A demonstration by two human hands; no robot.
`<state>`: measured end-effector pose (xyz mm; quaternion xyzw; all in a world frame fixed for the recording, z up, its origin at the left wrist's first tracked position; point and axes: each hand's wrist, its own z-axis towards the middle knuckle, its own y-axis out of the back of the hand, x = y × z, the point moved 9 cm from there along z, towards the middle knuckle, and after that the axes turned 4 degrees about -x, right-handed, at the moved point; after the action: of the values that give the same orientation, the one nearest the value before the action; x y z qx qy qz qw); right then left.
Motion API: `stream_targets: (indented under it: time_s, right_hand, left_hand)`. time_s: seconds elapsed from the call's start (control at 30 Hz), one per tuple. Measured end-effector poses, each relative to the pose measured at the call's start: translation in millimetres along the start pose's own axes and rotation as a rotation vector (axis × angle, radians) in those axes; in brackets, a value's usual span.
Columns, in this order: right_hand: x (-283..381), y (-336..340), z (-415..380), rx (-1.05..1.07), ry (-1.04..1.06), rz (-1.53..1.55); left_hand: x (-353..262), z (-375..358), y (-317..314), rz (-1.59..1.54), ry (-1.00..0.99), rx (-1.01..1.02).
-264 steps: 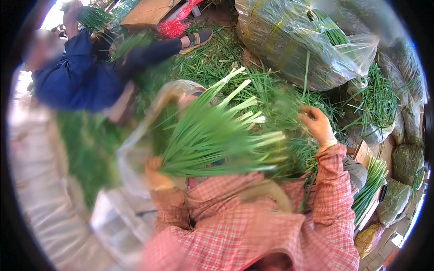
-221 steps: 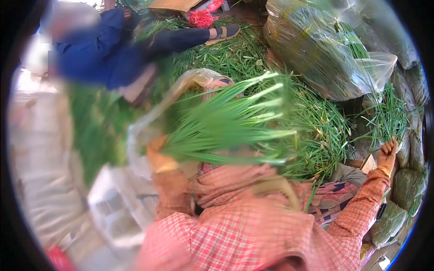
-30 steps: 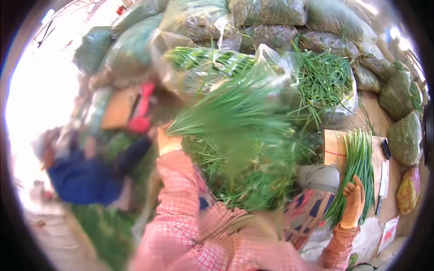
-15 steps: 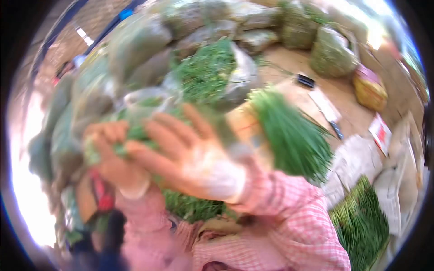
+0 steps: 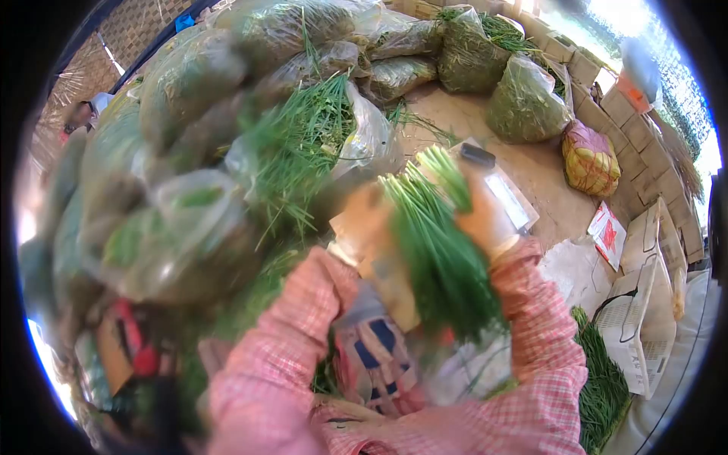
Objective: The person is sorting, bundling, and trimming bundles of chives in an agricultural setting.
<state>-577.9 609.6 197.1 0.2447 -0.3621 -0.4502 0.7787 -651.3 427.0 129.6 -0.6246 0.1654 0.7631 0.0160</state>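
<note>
While cupping green stalks [image 5: 440, 250] between half-curled left hand [image 5: 367, 218] and right hand [image 5: 483, 220], with grip too blurred to judge, points pale ends [image 5: 396, 188] forward, leafy tips [image 5: 464, 322] back toward checked shirt [image 5: 485, 421]

Sleeve, left [image 5: 292, 318]: one, long, pink-and-white check, cloth creased. Sleeve, right [image 5: 535, 311]: one, long, redder check along the forearm, paler pink-and-white beyond the elbow. Cuff edges, pale: two, at left wrist [image 5: 343, 252] and right wrist [image 5: 506, 246]. Garment front [image 5: 447, 428]: pink check, blurred. Legwear [image 5: 379, 353]: patterned, dark blue blocks on a paler pinkish ground. Left hand [image 5: 365, 224], right hand [image 5: 483, 216]: bare, outlines blurred, finer details were unreadable.
</note>
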Motion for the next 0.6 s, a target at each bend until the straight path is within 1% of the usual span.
stream_targets:
  time_s: [0.03,0.1,0.13,0.17,0.23,0.27,0.3,0.37,0.43,0.5,0.53,0.6]
  right_hand:
    - [-15,-18,-3,0.065,-0.119,0.008]
    - [-40,-55,-17,0.199,-0.361,0.031]
    - [-49,-72,-22,0.181,-0.338,0.017]
    - [-54,-83,-23,0.193,-0.371,0.033]
    - [-57,-107,-24,0.220,-0.435,0.065]
    - [-57,-116,-22,0.229,-0.398,0.035]
    - [-56,-126,-23,0.239,-0.366,0.008]
    - [-54,-142,-27,0.259,-0.298,-0.049]
    - [-50,-145,-28,0.286,-0.252,-0.123]
    - [-48,-137,-26,0.279,-0.231,-0.159]
    - [-54,-137,-27,0.273,-0.245,-0.105]
    - [-77,-134,-27,0.257,-0.269,-0.001]
  left_hand:
    - [28,-7,-2,0.272,0.049,0.195]
    - [117,-8,1,0.513,-0.043,0.198]
    - [164,-10,3,0.612,-0.087,0.190]
    - [198,-17,7,0.660,-0.136,0.170]
    - [205,-18,2,0.833,-0.132,0.241]
    - [172,-18,0,0.958,-0.085,0.334]
    - [159,-19,-1,1.084,-0.036,0.433]
    - [190,-21,-7,0.939,-0.196,0.337]
    - [163,-27,-17,1.037,-0.400,0.354]
    - [157,-41,-21,0.848,-0.279,0.365]
    - [147,-44,-22,0.751,-0.220,0.374]
    - [128,-45,-27,0.790,-0.095,0.528]
